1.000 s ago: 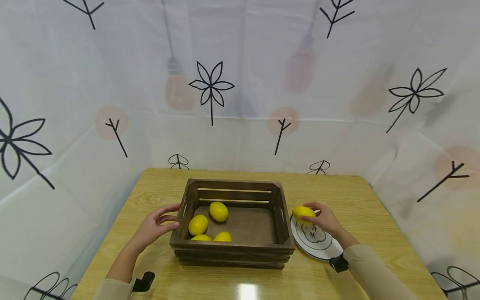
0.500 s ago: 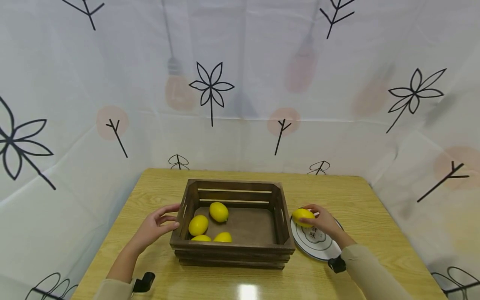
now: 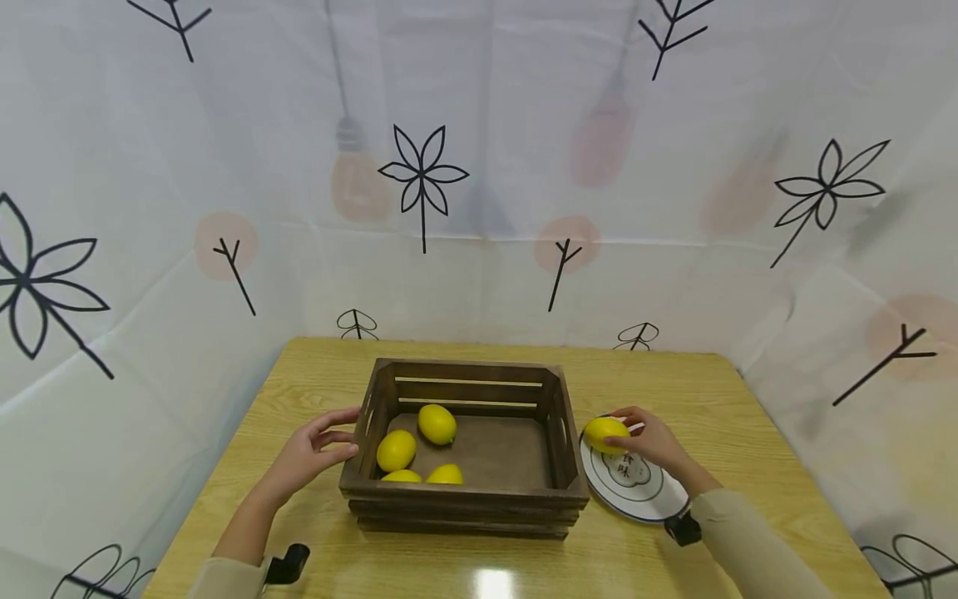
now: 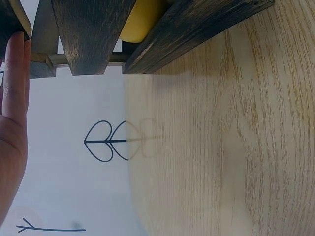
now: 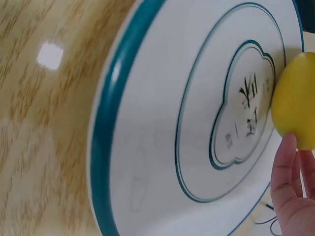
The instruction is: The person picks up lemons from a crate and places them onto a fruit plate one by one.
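Observation:
Over the left part of a white plate (image 3: pixel 651 499) with a blue rim, my right hand (image 3: pixel 649 441) pinches a yellow lemon (image 3: pixel 604 434). The right wrist view shows the thumb and fingers on the lemon (image 5: pixel 298 103); whether it touches the plate I cannot tell. My left hand (image 3: pixel 314 449) rests its fingertips against the left end of a dark brown wooden crate (image 3: pixel 467 503), fingers nearly straight. Several lemons lie in the crate's left half, one lemon (image 3: pixel 437 424) farther back and another lemon (image 3: pixel 396 450) by the left wall. The front wall partly hides the others.
Crate and plate stand side by side on a light wooden table (image 3: pixel 419 566). A white cloth (image 3: pixel 479 274) with plant drawings hangs behind the table and at both sides. Black cameras sit on both wrists.
The right hand and its lemon have dipped slightly over the plate and stay nearly in place. The left hand and the crate have not visibly moved.

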Demonstrator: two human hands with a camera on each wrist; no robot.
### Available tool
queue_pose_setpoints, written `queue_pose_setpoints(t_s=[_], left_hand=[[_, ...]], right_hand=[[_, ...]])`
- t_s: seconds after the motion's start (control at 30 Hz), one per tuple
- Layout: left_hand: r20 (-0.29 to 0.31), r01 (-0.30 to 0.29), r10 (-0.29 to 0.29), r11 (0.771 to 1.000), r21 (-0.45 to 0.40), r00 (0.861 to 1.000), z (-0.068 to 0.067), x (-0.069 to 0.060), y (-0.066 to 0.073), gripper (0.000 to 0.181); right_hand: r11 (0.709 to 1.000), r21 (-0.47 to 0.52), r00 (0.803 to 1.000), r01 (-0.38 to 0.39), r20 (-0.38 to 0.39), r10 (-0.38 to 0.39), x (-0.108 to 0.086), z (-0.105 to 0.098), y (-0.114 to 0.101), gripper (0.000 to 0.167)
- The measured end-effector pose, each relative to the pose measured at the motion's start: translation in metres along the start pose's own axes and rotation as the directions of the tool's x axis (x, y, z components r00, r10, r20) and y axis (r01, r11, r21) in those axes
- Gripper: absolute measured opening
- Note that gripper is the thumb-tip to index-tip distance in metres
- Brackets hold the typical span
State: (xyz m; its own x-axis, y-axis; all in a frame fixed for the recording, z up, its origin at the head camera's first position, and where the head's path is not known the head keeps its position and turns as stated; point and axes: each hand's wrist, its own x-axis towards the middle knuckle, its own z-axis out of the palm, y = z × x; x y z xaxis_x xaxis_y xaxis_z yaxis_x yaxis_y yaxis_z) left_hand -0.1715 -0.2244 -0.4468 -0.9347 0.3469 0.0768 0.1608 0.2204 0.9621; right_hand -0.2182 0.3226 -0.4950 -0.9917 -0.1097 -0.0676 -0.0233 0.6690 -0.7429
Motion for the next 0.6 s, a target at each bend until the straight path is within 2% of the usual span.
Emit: queue_pose_setpoints(t_s=[0.37, 0.6], left_hand=[[0.009, -0.005, 0.005, 1.0, -0.015, 1.0, -0.001, 0.001, -0.001, 0.053], [0.006, -0.009, 0.009, 1.0, -0.018, 1.0, 0.0, 0.001, -0.001, 0.053]], right_hand=[[0.998, 0.053, 1.0, 0.023, 0.007, -0.023, -0.004, -0.019, -0.012, 0.06], [0.997, 0.051, 0.998, 0.062, -0.006, -0.062, -0.004, -0.024, -0.027, 0.057]])
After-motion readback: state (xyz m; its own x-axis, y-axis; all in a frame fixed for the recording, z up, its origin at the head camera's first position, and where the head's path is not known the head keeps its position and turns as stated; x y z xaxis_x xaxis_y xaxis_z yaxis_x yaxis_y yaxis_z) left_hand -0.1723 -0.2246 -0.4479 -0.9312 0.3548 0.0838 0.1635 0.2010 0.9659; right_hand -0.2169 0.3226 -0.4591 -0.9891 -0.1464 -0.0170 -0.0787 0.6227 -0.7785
